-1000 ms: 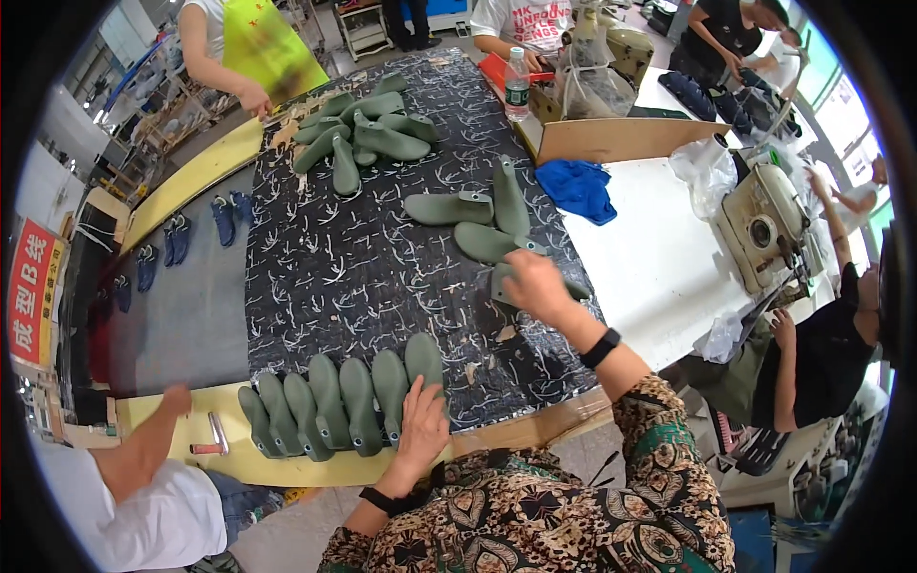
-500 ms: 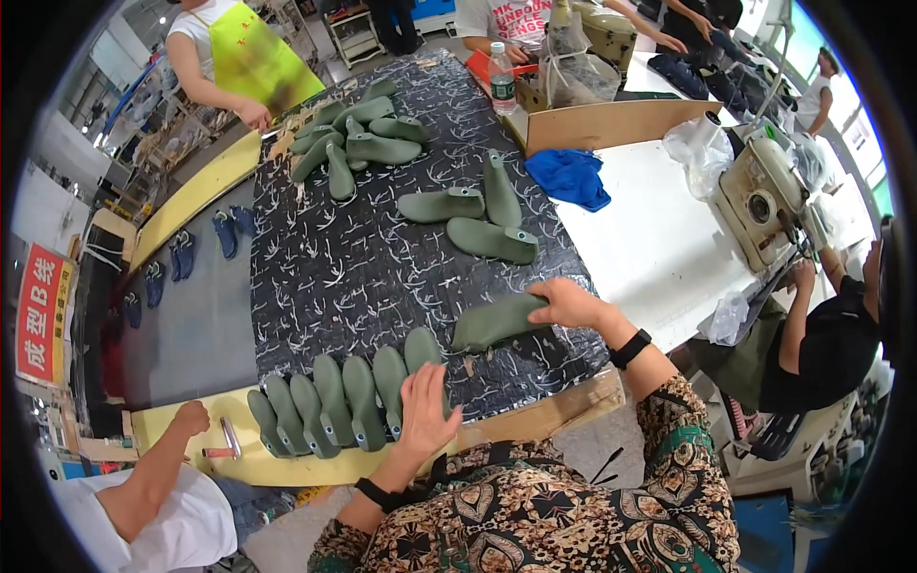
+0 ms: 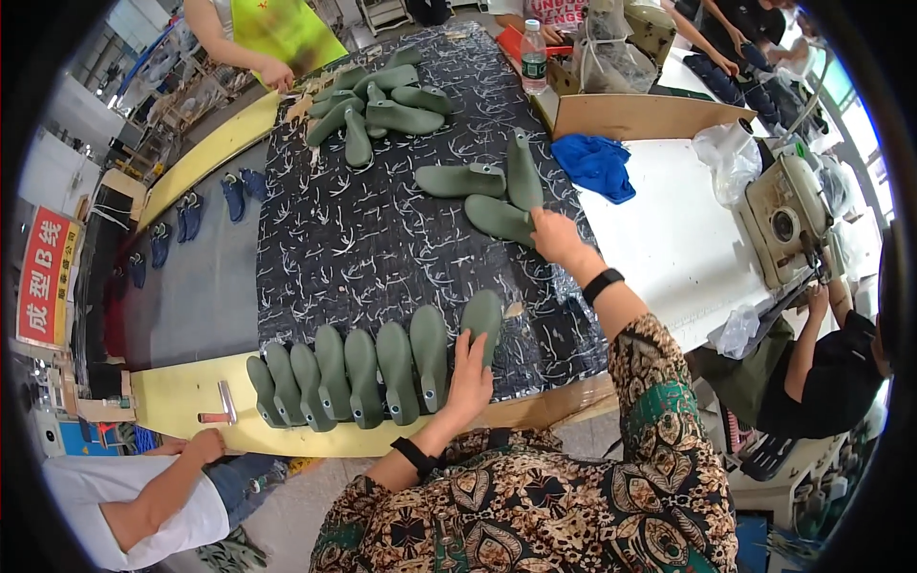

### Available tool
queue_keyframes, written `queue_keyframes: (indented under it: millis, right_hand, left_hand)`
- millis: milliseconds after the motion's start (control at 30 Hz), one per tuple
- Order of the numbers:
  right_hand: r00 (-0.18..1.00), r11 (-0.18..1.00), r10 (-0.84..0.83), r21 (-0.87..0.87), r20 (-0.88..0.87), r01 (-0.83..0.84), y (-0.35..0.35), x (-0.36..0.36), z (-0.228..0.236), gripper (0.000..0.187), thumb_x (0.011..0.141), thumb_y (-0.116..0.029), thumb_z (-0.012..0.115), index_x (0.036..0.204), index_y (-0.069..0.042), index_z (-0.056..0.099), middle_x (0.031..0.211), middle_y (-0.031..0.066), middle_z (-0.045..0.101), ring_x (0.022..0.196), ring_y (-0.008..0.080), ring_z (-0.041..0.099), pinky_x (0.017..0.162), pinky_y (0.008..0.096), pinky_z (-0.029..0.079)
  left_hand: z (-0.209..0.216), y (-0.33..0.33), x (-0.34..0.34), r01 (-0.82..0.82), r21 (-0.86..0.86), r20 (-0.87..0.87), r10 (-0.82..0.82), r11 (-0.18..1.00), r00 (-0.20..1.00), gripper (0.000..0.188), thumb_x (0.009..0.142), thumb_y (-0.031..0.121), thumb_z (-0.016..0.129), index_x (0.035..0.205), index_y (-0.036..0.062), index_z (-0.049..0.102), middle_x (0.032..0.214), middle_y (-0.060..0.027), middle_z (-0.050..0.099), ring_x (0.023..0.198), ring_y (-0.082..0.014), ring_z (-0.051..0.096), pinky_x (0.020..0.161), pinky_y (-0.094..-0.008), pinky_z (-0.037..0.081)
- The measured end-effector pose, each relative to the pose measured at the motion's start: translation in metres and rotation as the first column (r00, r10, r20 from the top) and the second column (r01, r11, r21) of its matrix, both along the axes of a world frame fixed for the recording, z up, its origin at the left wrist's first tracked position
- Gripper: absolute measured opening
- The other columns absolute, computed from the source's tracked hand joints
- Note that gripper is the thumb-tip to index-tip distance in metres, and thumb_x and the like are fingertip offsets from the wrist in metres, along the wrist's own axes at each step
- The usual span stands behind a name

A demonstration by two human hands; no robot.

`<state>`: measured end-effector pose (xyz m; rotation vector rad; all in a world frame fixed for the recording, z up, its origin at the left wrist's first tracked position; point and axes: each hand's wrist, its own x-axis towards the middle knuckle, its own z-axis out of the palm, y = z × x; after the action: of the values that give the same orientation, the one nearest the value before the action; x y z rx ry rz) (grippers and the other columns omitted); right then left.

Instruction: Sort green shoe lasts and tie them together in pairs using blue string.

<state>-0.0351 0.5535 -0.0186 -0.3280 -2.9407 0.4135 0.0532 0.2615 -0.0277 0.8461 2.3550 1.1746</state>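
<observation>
Green shoe lasts stand side by side in a row [image 3: 360,368] along the near edge of the table, toes pointing away from me. My left hand [image 3: 466,382] grips the lower end of the rightmost last [image 3: 480,317], which leans a little apart from the row. Farther out, my right hand [image 3: 557,236] has its fingers closed round the heel end of a last lying flat [image 3: 495,219]. Two more lasts lie beside it: one sideways [image 3: 458,180], one pointing away [image 3: 523,174]. My fingers partly hide the heel ends of both held lasts.
A heap of lasts [image 3: 382,105] lies at the table's far end. On the right are a blue cloth [image 3: 593,166], a water bottle [image 3: 534,59] and a sewing machine [image 3: 788,220]. A hammer [image 3: 222,406] rests on the yellow board, near a co-worker's hand [image 3: 205,445].
The last from my right hand now stands at the row's right end, under my left hand. My right hand has reached away from me to another last.
</observation>
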Motion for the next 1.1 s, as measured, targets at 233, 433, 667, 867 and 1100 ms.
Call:
queue_keyframes:
  millis: [233,433,667,867,1100]
  right_hand:
    - [0.993,0.993,0.115,-0.014,-0.020,-0.115,-0.091,0.084,0.020,0.012,0.067,-0.008,0.058,0.074,0.000,0.052,0.058,0.0145,0.060,0.054,0.0299,0.062,0.051,0.0378,0.050]
    - [0.923,0.919,0.296,-0.337,0.247,-0.205,-0.135,0.134,0.040,0.032,0.075,-0.024,0.064,0.082,0.004,0.051,0.061,0.0221,0.059,0.060,0.0391,0.061,0.057,0.0445,0.050]
    - [0.983,0.926,0.165,-0.330,-0.086,-0.184,-0.037,0.028,0.041,0.022,0.080,-0.025,0.058,0.080,-0.003,0.057,0.072,0.0200,0.061,0.071,0.0384,0.060,0.064,0.0480,0.048]
    - [0.939,0.888,-0.329,-0.305,0.101,0.344,0.060,-0.100,-0.004,0.055,0.075,-0.035,0.067,0.107,0.006,0.047,0.105,0.0282,0.057,0.101,0.0396,0.056,0.085,0.0447,0.046]
    - [0.887,0.846,-0.379,-0.289,0.264,0.448,0.043,-0.107,-0.014,0.071,0.065,-0.045,0.074,0.106,0.006,0.048,0.108,0.0268,0.057,0.103,0.0392,0.056,0.087,0.0418,0.047]
  left_hand:
    - [0.001,-0.006,-0.003,-0.247,0.019,-0.059,0.248,0.969,0.967,0.048,0.082,0.000,0.051,0.128,0.0007,0.038,0.140,-0.0252,0.020,0.128,-0.0447,0.025,0.103,-0.0444,0.029]
    - [0.030,-0.012,-0.019,-0.032,-0.050,-0.369,0.011,0.998,0.929,0.044,0.080,0.017,0.060,0.118,-0.0013,0.048,0.133,-0.0247,0.033,0.124,-0.0418,0.032,0.100,-0.0491,0.028]
    - [0.033,-0.015,-0.022,0.085,-0.255,-0.401,-0.185,0.963,0.897,0.045,0.078,0.031,0.063,0.108,-0.0018,0.059,0.133,-0.0239,0.034,0.125,-0.0399,0.031,0.097,-0.0488,0.029]
    - [0.037,-0.012,-0.021,0.077,-0.216,-0.379,-0.156,0.973,0.912,0.043,0.075,0.031,0.065,0.105,0.0001,0.060,0.132,-0.0233,0.036,0.122,-0.0401,0.035,0.094,-0.0488,0.032]
    - [0.042,-0.012,-0.023,0.058,-0.177,-0.374,-0.121,0.983,0.920,0.039,0.074,0.029,0.065,0.099,-0.0004,0.062,0.132,-0.0238,0.037,0.122,-0.0397,0.036,0.093,-0.0491,0.033]
